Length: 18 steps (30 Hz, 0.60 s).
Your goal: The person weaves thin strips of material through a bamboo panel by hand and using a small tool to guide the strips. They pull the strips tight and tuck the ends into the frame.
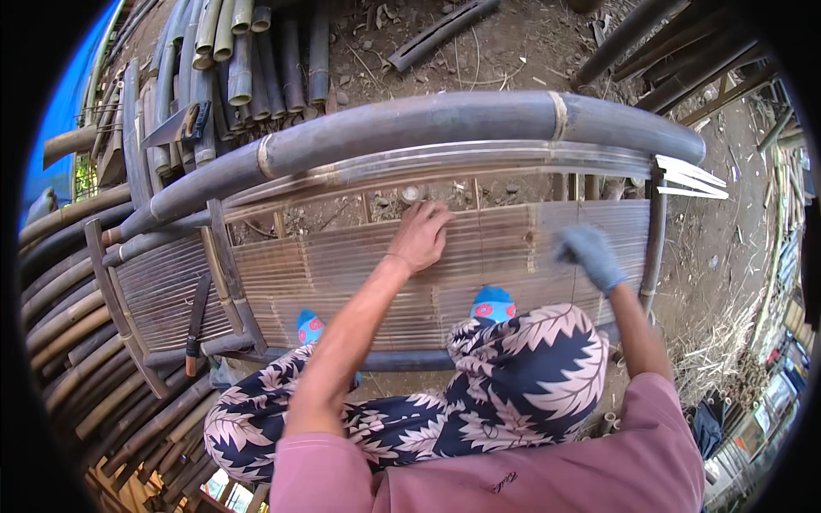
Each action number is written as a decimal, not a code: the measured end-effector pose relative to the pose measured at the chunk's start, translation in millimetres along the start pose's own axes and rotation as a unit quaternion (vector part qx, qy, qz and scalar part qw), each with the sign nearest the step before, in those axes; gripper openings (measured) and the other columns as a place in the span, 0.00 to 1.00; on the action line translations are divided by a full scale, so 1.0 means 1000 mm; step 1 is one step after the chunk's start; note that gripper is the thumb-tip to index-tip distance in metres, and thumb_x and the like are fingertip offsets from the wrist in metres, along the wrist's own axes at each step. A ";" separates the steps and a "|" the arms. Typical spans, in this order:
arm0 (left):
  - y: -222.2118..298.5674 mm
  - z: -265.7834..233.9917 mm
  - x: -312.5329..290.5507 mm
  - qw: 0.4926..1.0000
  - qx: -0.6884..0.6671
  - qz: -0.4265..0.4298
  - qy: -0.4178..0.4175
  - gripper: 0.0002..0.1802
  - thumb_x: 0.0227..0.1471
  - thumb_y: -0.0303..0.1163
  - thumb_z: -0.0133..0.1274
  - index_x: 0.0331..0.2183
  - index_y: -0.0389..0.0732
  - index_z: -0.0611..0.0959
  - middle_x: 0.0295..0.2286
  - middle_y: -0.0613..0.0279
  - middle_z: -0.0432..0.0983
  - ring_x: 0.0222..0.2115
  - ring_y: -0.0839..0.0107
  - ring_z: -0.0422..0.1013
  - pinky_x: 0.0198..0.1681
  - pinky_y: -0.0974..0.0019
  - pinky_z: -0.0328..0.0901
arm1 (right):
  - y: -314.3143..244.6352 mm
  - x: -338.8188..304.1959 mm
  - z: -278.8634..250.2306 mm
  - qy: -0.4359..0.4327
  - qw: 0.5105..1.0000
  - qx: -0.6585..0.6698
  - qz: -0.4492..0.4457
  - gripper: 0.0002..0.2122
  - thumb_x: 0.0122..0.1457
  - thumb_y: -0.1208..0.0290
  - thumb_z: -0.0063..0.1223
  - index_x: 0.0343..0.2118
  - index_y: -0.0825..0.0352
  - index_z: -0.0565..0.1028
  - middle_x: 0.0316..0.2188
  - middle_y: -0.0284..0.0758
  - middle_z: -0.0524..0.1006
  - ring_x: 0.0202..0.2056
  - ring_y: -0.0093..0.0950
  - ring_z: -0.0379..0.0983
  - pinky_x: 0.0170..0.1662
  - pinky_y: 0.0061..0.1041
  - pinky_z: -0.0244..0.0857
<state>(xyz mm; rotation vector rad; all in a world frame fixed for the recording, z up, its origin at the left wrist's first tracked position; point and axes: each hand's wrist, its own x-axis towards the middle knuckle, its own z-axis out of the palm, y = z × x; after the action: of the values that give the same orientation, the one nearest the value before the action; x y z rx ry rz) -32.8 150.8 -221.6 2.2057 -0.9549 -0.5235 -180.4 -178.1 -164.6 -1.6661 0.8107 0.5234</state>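
A long bench-like bamboo frame (479,116) lies across in front of me, its seat made of thin bamboo slats (359,291) laid side by side. My bare left hand (421,235) rests on the far edge of these slats, fingers stretched forward over the outermost one. Farther right, my right hand (588,255) wears a grey glove and is just over the slats. Motion blurs its fingers, so whether it holds anything is hidden. Thin dark lines cross the slats near it. Beyond the left fingertips, a small round pale object (412,195) shows through the gap.
A large knife (198,316) lies across the slats at the left end. A handsaw (178,126) rests by the stacked bamboo poles (240,68) at the back left. More curved bamboo (64,316) is piled at left. Split white strip ends (691,175) stick out at right.
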 end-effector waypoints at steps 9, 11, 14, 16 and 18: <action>-0.009 0.005 -0.084 0.951 0.159 0.246 -0.104 0.06 0.44 0.33 0.51 0.29 0.46 0.78 0.34 0.64 0.69 0.41 0.64 0.66 0.48 0.59 0.62 | 0.049 -0.051 -0.073 0.454 0.757 -0.448 -0.145 0.15 0.54 0.68 0.55 0.45 0.68 0.74 0.42 0.45 0.75 0.48 0.43 0.69 0.52 0.36 0.62; -0.010 0.013 -0.088 0.950 0.172 0.245 -0.084 0.06 0.43 0.33 0.51 0.28 0.45 0.77 0.32 0.63 0.68 0.39 0.64 0.66 0.46 0.60 0.62 | 0.036 -0.056 -0.001 0.357 0.777 -0.435 -0.283 0.16 0.52 0.71 0.56 0.44 0.67 0.74 0.42 0.44 0.75 0.47 0.43 0.70 0.52 0.37 0.62; -0.001 0.009 -0.086 0.967 0.139 0.203 -0.069 0.07 0.46 0.32 0.52 0.30 0.42 0.75 0.31 0.60 0.69 0.37 0.60 0.67 0.42 0.59 0.64 | -0.004 -0.048 0.117 0.157 0.841 -0.399 -0.330 0.20 0.49 0.67 0.57 0.46 0.67 0.72 0.45 0.47 0.73 0.50 0.45 0.68 0.53 0.41 0.62; 0.008 -0.003 -0.078 0.986 0.051 0.145 -0.063 0.06 0.48 0.30 0.52 0.31 0.40 0.74 0.30 0.59 0.68 0.35 0.58 0.68 0.39 0.58 0.65 | -0.033 -0.043 0.172 0.076 0.825 -0.386 -0.407 0.22 0.49 0.64 0.58 0.47 0.68 0.73 0.43 0.46 0.76 0.46 0.42 0.72 0.52 0.38 0.66; 0.011 -0.020 -0.065 0.987 -0.065 0.148 0.011 0.07 0.50 0.29 0.52 0.32 0.39 0.73 0.30 0.56 0.68 0.33 0.56 0.68 0.37 0.57 0.66 | -0.061 -0.041 0.194 -0.066 0.926 -0.263 -0.261 0.24 0.48 0.61 0.60 0.47 0.68 0.74 0.40 0.45 0.77 0.43 0.37 0.75 0.47 0.34 0.69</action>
<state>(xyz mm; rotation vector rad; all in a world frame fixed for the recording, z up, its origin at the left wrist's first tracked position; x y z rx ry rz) -69.0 202.7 -193.6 1.9069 -1.1781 -0.4071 -147.0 25.9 -143.0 -2.2110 0.0955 0.4882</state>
